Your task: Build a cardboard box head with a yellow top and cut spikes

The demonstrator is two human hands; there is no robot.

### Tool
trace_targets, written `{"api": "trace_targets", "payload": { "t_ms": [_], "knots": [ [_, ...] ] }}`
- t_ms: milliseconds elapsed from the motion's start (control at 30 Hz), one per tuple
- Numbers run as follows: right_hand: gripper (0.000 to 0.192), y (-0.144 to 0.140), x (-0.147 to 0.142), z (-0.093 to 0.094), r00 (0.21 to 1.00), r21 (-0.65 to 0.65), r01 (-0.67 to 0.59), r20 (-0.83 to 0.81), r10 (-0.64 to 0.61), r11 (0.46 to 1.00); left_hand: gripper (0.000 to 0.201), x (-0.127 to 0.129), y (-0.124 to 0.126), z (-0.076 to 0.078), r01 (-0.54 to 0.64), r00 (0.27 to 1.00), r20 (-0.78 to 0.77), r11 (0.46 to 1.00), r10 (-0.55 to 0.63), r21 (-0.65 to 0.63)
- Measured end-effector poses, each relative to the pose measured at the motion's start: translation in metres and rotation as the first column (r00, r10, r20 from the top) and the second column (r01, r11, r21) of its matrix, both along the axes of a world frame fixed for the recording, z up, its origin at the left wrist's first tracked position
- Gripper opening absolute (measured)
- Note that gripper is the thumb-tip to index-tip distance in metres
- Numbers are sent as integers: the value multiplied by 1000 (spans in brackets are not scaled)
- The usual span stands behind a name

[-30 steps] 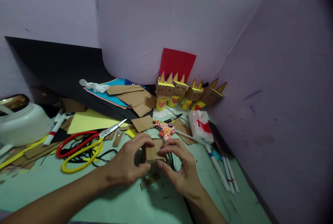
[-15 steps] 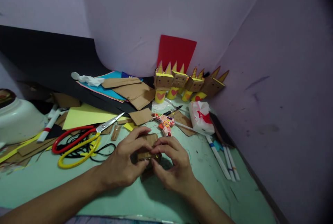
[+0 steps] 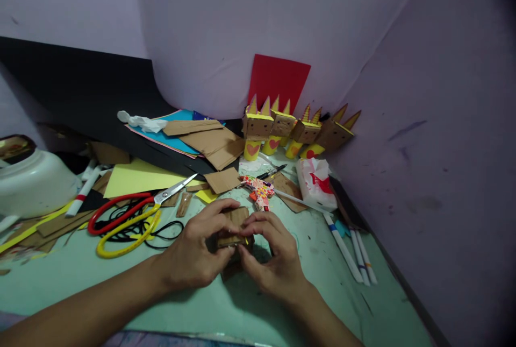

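A small brown cardboard box (image 3: 233,227) sits low over the table between my hands. My left hand (image 3: 203,245) grips its left side, with the thumb at the near edge and the fingers over the top. From the right, my right hand (image 3: 272,247) pinches the near right edge, its fingertips meeting those of the left. Part of the box's near side lies in shadow under my hands. Just beyond it lies a glue gun (image 3: 260,190) with a floral pattern. Left of my left hand are large scissors (image 3: 155,204) with red and yellow handles, resting on black cord (image 3: 133,226).
Several cardboard figures with pointed horns (image 3: 258,126) stand at the back, before a red sheet (image 3: 278,80). A tissue pack (image 3: 316,183) and white markers (image 3: 342,247) lie on the right. Cardboard pieces (image 3: 220,145) and yellow paper (image 3: 141,177) are at the back left.
The whole view has shifted slightly, so things appear a little further right. Both hands keep nearly the same hold on the cardboard box.
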State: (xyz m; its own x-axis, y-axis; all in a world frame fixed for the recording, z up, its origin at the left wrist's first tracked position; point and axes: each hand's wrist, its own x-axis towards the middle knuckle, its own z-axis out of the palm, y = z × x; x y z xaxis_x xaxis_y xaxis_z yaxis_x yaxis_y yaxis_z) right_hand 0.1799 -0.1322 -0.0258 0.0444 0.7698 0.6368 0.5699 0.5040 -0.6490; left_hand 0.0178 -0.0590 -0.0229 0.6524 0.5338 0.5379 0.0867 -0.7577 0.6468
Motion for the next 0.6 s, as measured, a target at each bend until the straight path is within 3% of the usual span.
{"api": "trace_targets", "payload": {
  "t_ms": [133, 233, 367, 433, 533, 600],
  "knots": [
    [49, 2, 3, -5, 995, -174, 16, -98, -34, 985, 25, -2, -1, 0, 10, 1000, -27, 1000, -10, 3],
    [71, 4, 7, -8, 991, -325, -45, -137, 1, 945, 24, -3, 0, 0, 24, 999, -40, 1000, -24, -16],
    [78, 2, 9, -9, 972, -371, -169, -217, 92, 913, 23, -3, 2, 0, 29, 1000, 1, 984, -29, -176],
    [84, 0, 9, -8, 956, -366, -202, -277, 101, 908, 21, -2, 4, 1, 56, 991, 132, 920, -5, -389],
    [96, -1, 6, -8, 895, -339, -255, -436, 89, 906, 26, 2, 5, 4, 178, 933, 346, 711, 97, -680],
    [103, 1, 3, -7, 818, -327, -316, -569, 82, 890, 32, 6, 6, 5, 220, 907, 389, 608, 161, -763]
  ]
}}
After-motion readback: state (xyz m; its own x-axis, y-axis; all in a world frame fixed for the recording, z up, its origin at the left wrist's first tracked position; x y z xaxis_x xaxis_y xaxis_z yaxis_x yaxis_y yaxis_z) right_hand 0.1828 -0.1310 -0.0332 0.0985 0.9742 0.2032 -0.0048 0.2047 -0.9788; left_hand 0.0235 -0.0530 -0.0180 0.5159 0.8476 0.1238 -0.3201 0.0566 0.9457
